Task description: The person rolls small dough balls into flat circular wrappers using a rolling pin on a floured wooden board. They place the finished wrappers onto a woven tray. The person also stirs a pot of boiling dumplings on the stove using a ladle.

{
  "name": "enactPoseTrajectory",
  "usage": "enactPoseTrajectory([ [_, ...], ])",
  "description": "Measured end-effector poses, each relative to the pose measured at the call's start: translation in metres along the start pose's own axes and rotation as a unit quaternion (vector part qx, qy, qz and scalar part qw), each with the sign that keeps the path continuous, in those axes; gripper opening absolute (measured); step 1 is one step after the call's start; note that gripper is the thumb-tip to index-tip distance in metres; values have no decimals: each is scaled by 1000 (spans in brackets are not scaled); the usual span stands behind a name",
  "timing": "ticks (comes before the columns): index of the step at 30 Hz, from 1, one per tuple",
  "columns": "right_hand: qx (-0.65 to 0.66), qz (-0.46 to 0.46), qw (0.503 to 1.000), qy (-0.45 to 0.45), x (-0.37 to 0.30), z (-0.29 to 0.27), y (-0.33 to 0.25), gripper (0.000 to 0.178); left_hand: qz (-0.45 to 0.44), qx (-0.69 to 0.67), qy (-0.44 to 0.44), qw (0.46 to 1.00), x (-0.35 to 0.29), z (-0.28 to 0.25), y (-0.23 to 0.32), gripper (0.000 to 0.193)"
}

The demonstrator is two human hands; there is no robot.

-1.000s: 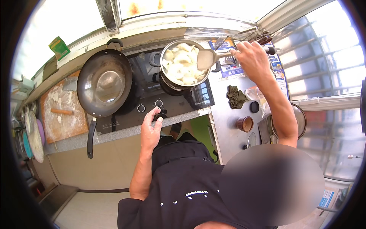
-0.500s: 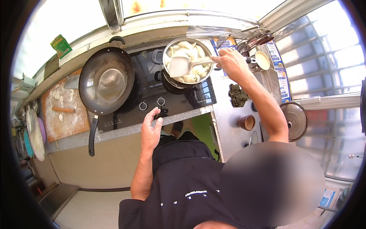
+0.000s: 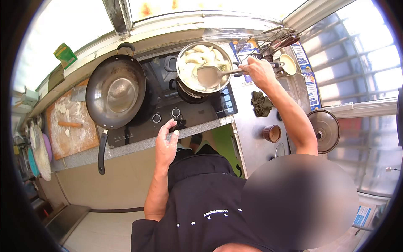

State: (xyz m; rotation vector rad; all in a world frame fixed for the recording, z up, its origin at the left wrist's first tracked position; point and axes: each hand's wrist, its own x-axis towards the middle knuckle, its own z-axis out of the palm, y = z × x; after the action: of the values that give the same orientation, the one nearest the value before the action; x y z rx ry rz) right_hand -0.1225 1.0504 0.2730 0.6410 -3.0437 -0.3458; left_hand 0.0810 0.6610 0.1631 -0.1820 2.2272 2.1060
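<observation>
A steel pot (image 3: 178, 66) full of pale dumplings (image 3: 203, 53) stands on the right side of the black glass cooktop (image 3: 138, 132). My right hand (image 3: 260, 73) is closed round the handle of a spatula (image 3: 208, 77) and reaches in from the right of the pot. The spatula's broad blade lies among the dumplings, partly in the cloudy liquid, toward the pot's near side. My left hand (image 3: 167, 142) hangs in front of the cooktop's near edge, close to the control knobs (image 3: 176, 113). It holds nothing, and its thumb stands apart from its fingers.
Left of the pot sits a large dark wok (image 3: 98, 94), its handle jutting past the counter edge. A floured board (image 3: 84, 140) with a rolling pin (image 3: 70, 124) lies farther left. At right are a utensil rack (image 3: 273, 40), a brown cup (image 3: 272, 134) and a lid (image 3: 323, 132).
The spatula's blade has moved right and down among the dumplings, and it is turned differently. My right hand has shifted slightly rightward. My left hand stays in place.
</observation>
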Motion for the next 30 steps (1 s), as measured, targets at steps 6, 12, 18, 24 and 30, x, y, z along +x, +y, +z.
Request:
enactPoseTrajectory([
  [6,-67,14,997,38,4,-2,12,29,-4,8,-5,1000,0,0,-1,45],
  [12,-118,7,983,141,-1,-9,11,38,0,9,-7,1000,3,1,-1,46],
  [18,-153,37,958,239,-13,-22,12,40,3,2,-7,1000,6,0,-1,45],
  [24,-92,113,958,247,-18,-28,5,36,4,10,-20,1000,11,1,3,45],
  [30,128,199,966,103,-16,-5,-18,26,10,10,-39,999,18,6,6,46],
])
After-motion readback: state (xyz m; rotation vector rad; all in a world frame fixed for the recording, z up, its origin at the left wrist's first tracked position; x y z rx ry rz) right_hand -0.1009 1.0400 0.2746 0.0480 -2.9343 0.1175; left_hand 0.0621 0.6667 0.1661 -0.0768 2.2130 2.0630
